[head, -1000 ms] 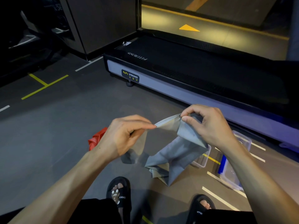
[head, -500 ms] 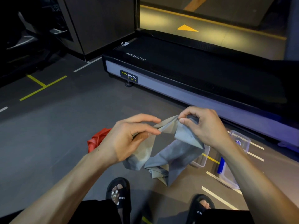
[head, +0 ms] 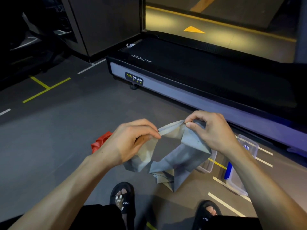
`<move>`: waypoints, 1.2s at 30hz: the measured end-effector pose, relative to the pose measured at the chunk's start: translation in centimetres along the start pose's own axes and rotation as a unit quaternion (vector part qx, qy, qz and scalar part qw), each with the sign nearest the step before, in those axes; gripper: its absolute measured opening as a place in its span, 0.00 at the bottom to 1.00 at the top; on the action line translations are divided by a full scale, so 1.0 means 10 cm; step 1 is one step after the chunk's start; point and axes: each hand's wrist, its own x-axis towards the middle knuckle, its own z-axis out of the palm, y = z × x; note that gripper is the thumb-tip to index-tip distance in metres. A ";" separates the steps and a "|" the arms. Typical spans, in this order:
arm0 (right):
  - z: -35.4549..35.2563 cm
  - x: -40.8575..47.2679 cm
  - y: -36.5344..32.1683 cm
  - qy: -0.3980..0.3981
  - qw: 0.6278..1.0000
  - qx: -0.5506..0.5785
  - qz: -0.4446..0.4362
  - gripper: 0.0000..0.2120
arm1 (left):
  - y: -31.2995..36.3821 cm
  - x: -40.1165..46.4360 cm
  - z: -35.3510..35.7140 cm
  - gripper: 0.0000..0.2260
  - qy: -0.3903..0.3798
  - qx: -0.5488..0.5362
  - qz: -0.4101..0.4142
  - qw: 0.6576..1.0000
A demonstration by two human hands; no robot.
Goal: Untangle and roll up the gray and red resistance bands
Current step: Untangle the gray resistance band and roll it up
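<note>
At the centre of the frame, the left hand [head: 131,143] and right hand [head: 211,130] are each pinching the top edge of a thin grey rubber resistance band [head: 179,160], whose crumpled folds are hanging between them above the floor. A crumpled red resistance band [head: 101,141] is lying on the dark floor [head: 58,138], partly hidden behind the left wrist. Clear plastic containers [head: 245,146] are sitting at lower right.

one view only, worn on the person's head, looking forward and steeply down. the left hand [head: 131,143] and right hand [head: 214,130] sit close, near the middle, forearms running in from the bottom corners. sandalled feet show at the bottom edge (almost straight below). farther off, the floor [head: 54,135] and a treadmill [head: 199,75] fill the upper frame.
</note>
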 end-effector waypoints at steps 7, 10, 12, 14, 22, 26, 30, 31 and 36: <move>0.00 0.01 0.01 0.006 1.000 -0.006 -0.010 0.04 | -0.03 -0.01 0.03 0.12 -0.093 0.065 0.011 0.993; 0.01 0.00 -0.01 0.004 1.000 -0.006 -0.020 0.05 | -0.01 -0.02 0.04 0.20 -0.149 0.126 -0.027 0.980; 0.02 0.00 -0.04 0.003 1.000 -0.001 -0.026 0.05 | 0.07 -0.02 0.02 0.17 -0.162 0.124 -0.048 0.978; 0.02 0.00 -0.05 0.004 1.000 0.007 -0.023 0.04 | 0.13 -0.03 0.01 0.18 -0.175 0.105 -0.083 0.975; -0.02 0.00 -0.02 0.033 0.999 0.005 0.001 0.05 | -0.02 -0.03 0.18 0.15 -0.101 0.020 -0.128 0.986; -0.02 0.00 -0.02 0.029 1.000 0.008 0.009 0.05 | -0.03 -0.04 0.18 0.04 -0.099 0.004 -0.078 0.992; -0.01 0.00 -0.04 0.022 1.000 0.007 -0.001 0.05 | -0.11 -0.04 0.26 0.07 -0.120 -0.022 -0.042 0.992; -0.01 0.00 -0.06 0.023 1.000 0.009 -0.011 0.05 | -0.14 -0.04 0.28 0.08 -0.128 -0.017 -0.050 0.990; -0.01 -0.03 -0.17 0.032 0.996 0.017 -0.078 0.03 | -0.22 -0.06 0.31 0.05 -0.121 0.015 -0.089 0.989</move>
